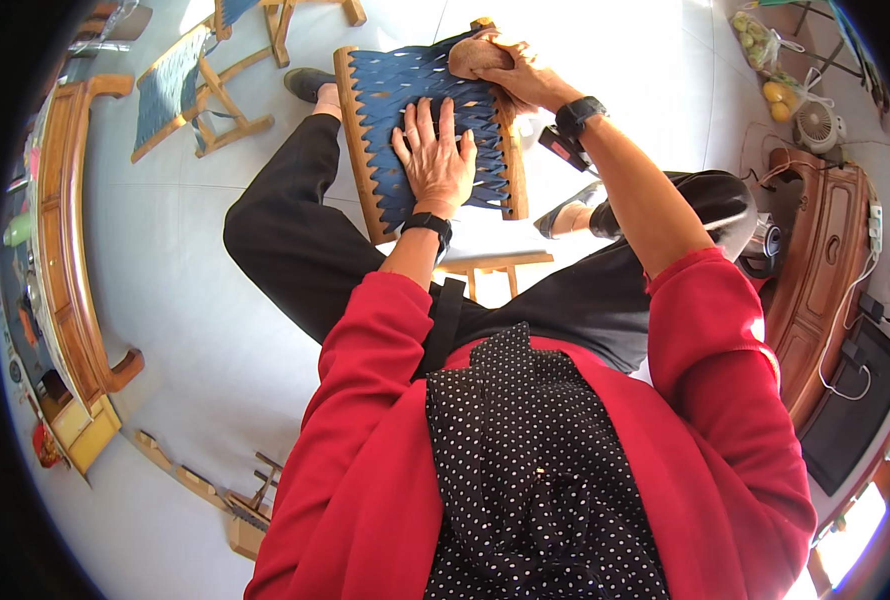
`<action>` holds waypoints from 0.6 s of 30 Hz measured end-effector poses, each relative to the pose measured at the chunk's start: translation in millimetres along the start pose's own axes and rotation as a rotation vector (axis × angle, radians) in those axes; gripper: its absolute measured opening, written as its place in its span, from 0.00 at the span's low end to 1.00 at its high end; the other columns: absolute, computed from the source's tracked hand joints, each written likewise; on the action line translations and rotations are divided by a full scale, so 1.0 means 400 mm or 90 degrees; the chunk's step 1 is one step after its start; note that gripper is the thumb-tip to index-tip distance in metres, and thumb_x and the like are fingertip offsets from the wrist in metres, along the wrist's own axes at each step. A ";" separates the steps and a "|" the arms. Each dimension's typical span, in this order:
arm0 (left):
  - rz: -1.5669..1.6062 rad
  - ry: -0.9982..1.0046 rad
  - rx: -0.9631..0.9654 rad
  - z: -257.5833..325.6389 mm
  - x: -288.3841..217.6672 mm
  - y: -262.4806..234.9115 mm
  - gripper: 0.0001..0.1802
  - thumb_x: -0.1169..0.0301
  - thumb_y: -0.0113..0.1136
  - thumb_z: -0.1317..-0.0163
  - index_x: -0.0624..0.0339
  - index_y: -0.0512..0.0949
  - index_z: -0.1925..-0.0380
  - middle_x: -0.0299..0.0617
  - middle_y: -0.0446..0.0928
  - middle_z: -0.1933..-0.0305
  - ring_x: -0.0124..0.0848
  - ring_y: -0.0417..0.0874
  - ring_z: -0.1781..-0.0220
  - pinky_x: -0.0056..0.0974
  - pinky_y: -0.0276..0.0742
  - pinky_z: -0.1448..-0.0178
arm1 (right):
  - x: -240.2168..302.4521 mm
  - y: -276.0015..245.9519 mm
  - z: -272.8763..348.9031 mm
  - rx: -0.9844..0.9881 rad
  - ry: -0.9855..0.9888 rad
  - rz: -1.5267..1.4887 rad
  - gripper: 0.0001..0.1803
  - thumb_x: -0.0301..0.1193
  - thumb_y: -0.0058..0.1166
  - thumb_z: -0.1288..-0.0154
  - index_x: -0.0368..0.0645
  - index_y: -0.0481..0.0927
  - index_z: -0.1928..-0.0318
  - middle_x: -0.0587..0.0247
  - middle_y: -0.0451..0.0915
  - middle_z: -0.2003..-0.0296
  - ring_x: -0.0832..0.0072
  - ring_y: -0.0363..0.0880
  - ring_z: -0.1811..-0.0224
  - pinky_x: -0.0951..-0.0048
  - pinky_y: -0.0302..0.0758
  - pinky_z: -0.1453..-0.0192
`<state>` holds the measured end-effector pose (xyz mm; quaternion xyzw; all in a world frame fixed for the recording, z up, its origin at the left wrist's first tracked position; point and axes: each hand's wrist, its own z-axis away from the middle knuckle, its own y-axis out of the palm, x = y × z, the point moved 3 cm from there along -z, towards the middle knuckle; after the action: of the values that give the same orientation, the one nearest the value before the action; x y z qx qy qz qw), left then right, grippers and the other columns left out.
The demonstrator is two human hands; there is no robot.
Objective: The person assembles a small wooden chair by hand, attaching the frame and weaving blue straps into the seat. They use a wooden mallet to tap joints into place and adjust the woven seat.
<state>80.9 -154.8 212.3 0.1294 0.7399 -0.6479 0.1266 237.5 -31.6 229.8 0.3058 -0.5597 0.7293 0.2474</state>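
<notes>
A folding stool with a woven blue strap seat [380,130] and pale wooden rails is in front of me, between my legs. My left hand [435,165] lies flat on the weave with its fingers spread, holding nothing. At the far right corner of the seat, my right hand [525,75] is closed round a brown, rounded pad-like thing [477,57], pressed against the seat's edge by the wooden rail. Whether it is cloth, sponge or something else I cannot tell. Bright glare washes out the area beyond that hand.
Another woven folding stool [180,95] stands at the far left, with part of one more behind it. Long wooden furniture [65,240] lines the left side. A wooden cabinet [815,250], a small fan [817,128] and bags of fruit [755,40] are at the right.
</notes>
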 end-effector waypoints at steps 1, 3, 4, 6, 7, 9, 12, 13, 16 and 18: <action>-0.007 -0.002 0.004 0.000 0.000 0.002 0.30 0.55 0.54 0.33 0.50 0.67 0.33 0.50 0.60 0.27 0.49 0.53 0.22 0.60 0.44 0.24 | 0.004 0.004 0.018 0.027 -0.010 0.006 0.28 0.29 0.62 0.36 0.52 0.73 0.35 0.52 0.77 0.54 0.59 0.81 0.54 0.66 0.80 0.44; -0.011 -0.003 0.010 0.001 0.000 0.005 0.30 0.55 0.54 0.33 0.50 0.67 0.33 0.50 0.60 0.27 0.49 0.52 0.22 0.60 0.43 0.23 | 0.017 -0.011 0.063 0.068 -0.068 0.004 0.33 0.28 0.67 0.41 0.55 0.72 0.35 0.46 0.72 0.46 0.55 0.80 0.48 0.62 0.78 0.38; -0.009 -0.003 0.008 0.001 0.000 0.005 0.30 0.55 0.54 0.33 0.50 0.67 0.33 0.49 0.59 0.27 0.49 0.52 0.22 0.60 0.43 0.23 | 0.021 -0.021 0.087 0.105 -0.073 0.001 0.33 0.26 0.65 0.42 0.57 0.72 0.35 0.45 0.69 0.45 0.51 0.80 0.49 0.60 0.79 0.40; -0.006 -0.002 0.006 0.002 0.001 0.006 0.31 0.55 0.55 0.34 0.50 0.67 0.33 0.50 0.59 0.27 0.49 0.51 0.22 0.60 0.42 0.23 | 0.036 -0.027 0.149 0.088 -0.105 -0.018 0.29 0.21 0.62 0.45 0.53 0.76 0.41 0.48 0.77 0.56 0.58 0.83 0.55 0.60 0.81 0.49; -0.010 -0.003 0.009 0.002 0.002 0.007 0.31 0.55 0.55 0.35 0.50 0.66 0.33 0.50 0.59 0.26 0.49 0.51 0.22 0.60 0.42 0.23 | 0.040 -0.028 0.181 0.090 -0.099 0.022 0.28 0.19 0.61 0.46 0.52 0.78 0.43 0.49 0.80 0.61 0.60 0.84 0.58 0.60 0.82 0.52; -0.013 0.000 0.016 0.003 0.003 0.008 0.32 0.54 0.55 0.35 0.50 0.66 0.32 0.50 0.59 0.26 0.49 0.51 0.22 0.60 0.42 0.23 | 0.038 -0.031 0.242 0.198 -0.024 -0.151 0.23 0.14 0.58 0.48 0.44 0.77 0.51 0.53 0.83 0.70 0.61 0.85 0.67 0.63 0.80 0.61; -0.006 0.011 -0.004 0.003 0.004 0.006 0.32 0.55 0.55 0.35 0.48 0.65 0.32 0.49 0.59 0.27 0.48 0.51 0.22 0.59 0.42 0.23 | 0.065 -0.034 0.345 0.158 -0.176 -0.180 0.22 0.11 0.54 0.49 0.40 0.77 0.52 0.53 0.82 0.71 0.64 0.85 0.69 0.65 0.81 0.62; 0.000 0.005 -0.005 0.004 0.005 0.006 0.32 0.56 0.55 0.35 0.48 0.65 0.32 0.49 0.59 0.27 0.48 0.51 0.22 0.58 0.42 0.23 | 0.071 -0.035 0.378 0.174 -0.216 -0.223 0.22 0.10 0.53 0.49 0.39 0.77 0.52 0.53 0.82 0.72 0.64 0.85 0.69 0.65 0.81 0.61; -0.005 0.009 -0.022 0.005 0.003 0.005 0.31 0.55 0.54 0.33 0.49 0.65 0.31 0.50 0.60 0.28 0.49 0.53 0.23 0.59 0.44 0.24 | 0.056 -0.033 0.474 0.309 -0.078 -0.136 0.27 0.11 0.51 0.45 0.42 0.75 0.44 0.53 0.75 0.62 0.63 0.84 0.66 0.67 0.81 0.63; -0.007 0.012 -0.022 0.006 0.001 0.003 0.30 0.56 0.53 0.32 0.49 0.65 0.32 0.50 0.60 0.28 0.49 0.53 0.23 0.59 0.44 0.24 | 0.071 -0.039 0.494 0.308 -0.145 0.031 0.27 0.15 0.53 0.48 0.42 0.77 0.44 0.51 0.75 0.62 0.62 0.84 0.64 0.65 0.81 0.61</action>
<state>80.8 -157.2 210.7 0.1292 0.7526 -0.6347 0.1183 262.2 -218.5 297.5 0.4224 -0.4006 0.8086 0.0848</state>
